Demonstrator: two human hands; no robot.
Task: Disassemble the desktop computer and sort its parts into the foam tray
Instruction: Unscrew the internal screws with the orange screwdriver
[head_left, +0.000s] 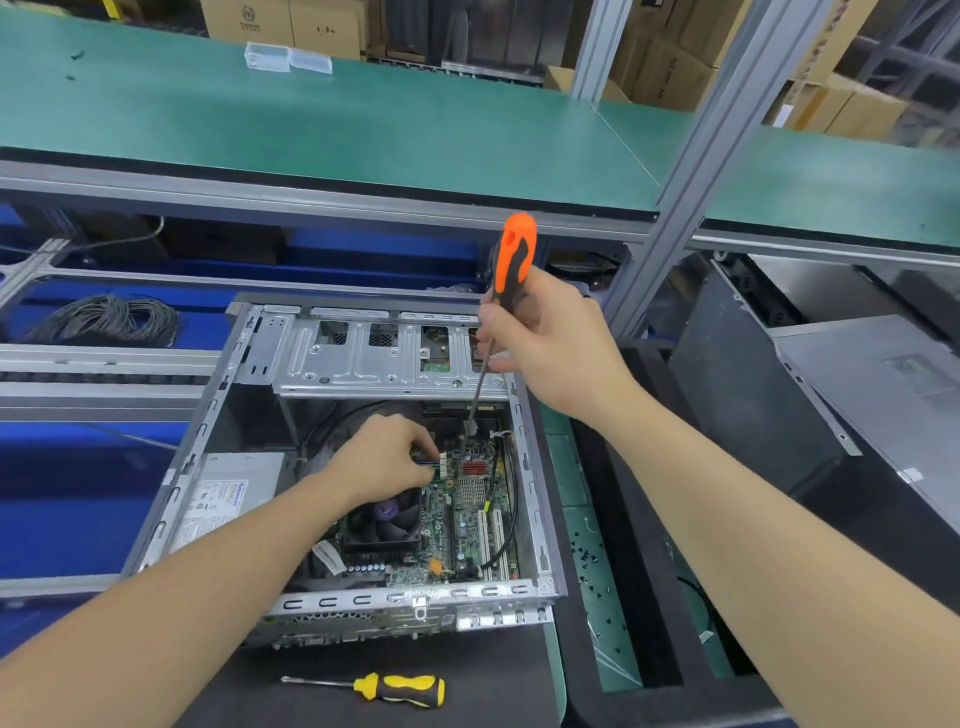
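Hands are both working over the open grey metal desktop computer case (358, 364), which is sitting mid-frame on the dark bench (493, 691). At far left, a coil of thin grey cable (109, 319) is lying behind the case. Inside the case, the silver power supply box (228, 499) is filling the left side. Next to it, the left hand (382, 460) is reaching down to the green motherboard (441, 540). Its fingertips are pinching a small green and blue part (427, 464) just above the black cooling fan (387, 519); which part it is I cannot tell.

To the right, the right hand (550, 343) is gripping the orange and black screwdriver (514, 254) upright, fingers curling round the base of the handle. The shaft is pointing down at the board just beside the left fingertips. Whether the tip is sitting in a screw is not visible.

A yellow and black screwdriver (397, 688) is lying idle on the bench in front of the case. Further right, the black foam tray (636, 545) is standing beside the case, with small black screws (592, 561) scattered in one compartment.

Judging by this, the person is freeing parts from the motherboard, and most components are not yet out. The next move is likely calling for a steady seating of the tip, then carrying the loosened part across to the tray.
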